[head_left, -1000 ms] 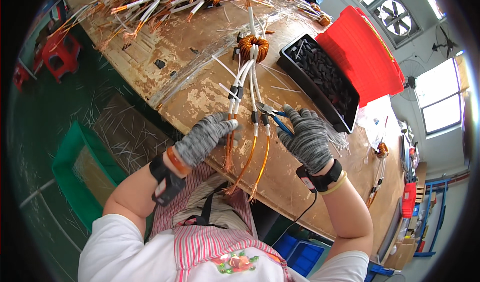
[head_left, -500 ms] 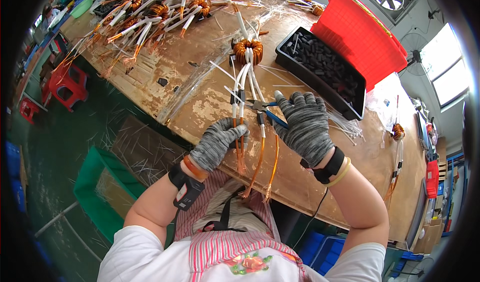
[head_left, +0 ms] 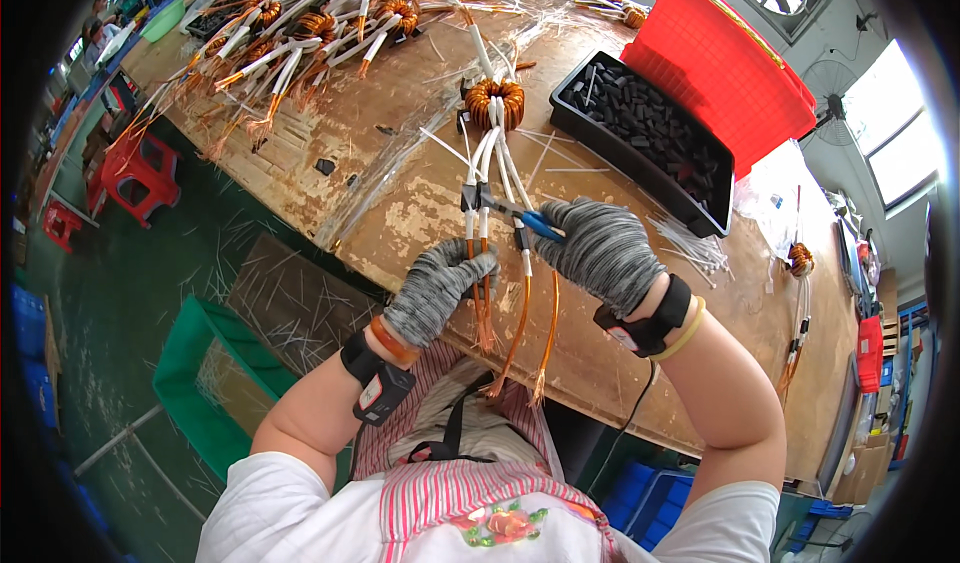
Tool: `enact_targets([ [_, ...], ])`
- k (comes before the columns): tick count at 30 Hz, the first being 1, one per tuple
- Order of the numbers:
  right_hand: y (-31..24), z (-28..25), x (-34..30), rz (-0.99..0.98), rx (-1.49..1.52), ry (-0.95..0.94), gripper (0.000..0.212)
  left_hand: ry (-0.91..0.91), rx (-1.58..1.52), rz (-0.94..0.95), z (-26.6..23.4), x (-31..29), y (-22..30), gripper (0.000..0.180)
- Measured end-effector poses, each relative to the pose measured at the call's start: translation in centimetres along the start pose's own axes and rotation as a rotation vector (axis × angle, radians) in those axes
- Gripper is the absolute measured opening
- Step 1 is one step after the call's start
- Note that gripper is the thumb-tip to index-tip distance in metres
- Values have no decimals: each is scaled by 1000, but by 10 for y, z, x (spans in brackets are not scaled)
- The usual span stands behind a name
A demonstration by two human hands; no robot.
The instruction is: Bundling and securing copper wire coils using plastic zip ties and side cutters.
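A copper-wound ring coil (head_left: 495,105) lies on the table in front of me, its white-sleeved leads (head_left: 484,158) running toward me and ending in bare, frayed copper. My left hand (head_left: 432,291), in a grey knit glove, is closed round the left pair of leads below their black sleeves (head_left: 472,198). Gloved alike, my right hand (head_left: 603,253) grips blue-handled wire cutters (head_left: 542,225). The cutters' jaws reach left to the black sleeves on that pair; whether they bite on anything is too small to tell. Thin white tie tails (head_left: 443,145) stick out beside the leads.
A black bin of small black pieces (head_left: 711,215) stands right of the coil, against a red basket (head_left: 720,73). Many finished-looking coils (head_left: 318,25) are heaped at the far left. Another coil (head_left: 799,260) lies at the right. White strips (head_left: 690,248) lie near the bin.
My right hand has closed its fingers round the cutters, which have swung and shifted left toward the black sleeves. My left hand has stayed on the leads.
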State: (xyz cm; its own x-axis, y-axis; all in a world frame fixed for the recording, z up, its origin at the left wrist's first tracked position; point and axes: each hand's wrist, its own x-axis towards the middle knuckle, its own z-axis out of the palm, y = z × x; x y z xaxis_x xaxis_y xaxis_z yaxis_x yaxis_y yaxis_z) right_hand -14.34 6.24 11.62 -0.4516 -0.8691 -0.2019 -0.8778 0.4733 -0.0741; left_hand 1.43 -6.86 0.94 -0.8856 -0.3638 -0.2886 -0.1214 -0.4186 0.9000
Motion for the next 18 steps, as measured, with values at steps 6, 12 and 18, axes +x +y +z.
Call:
enact_targets([
  [6,-1,-9,6,60,-226,247,63,9,45,2,2,-1,1,23],
  [12,-9,-5,21,-2,-387,317,54,18,37,13,0,0,-3,22],
  [18,10,-11,35,-84,-125,53,23,-3,48,17,5,-2,1,22],
])
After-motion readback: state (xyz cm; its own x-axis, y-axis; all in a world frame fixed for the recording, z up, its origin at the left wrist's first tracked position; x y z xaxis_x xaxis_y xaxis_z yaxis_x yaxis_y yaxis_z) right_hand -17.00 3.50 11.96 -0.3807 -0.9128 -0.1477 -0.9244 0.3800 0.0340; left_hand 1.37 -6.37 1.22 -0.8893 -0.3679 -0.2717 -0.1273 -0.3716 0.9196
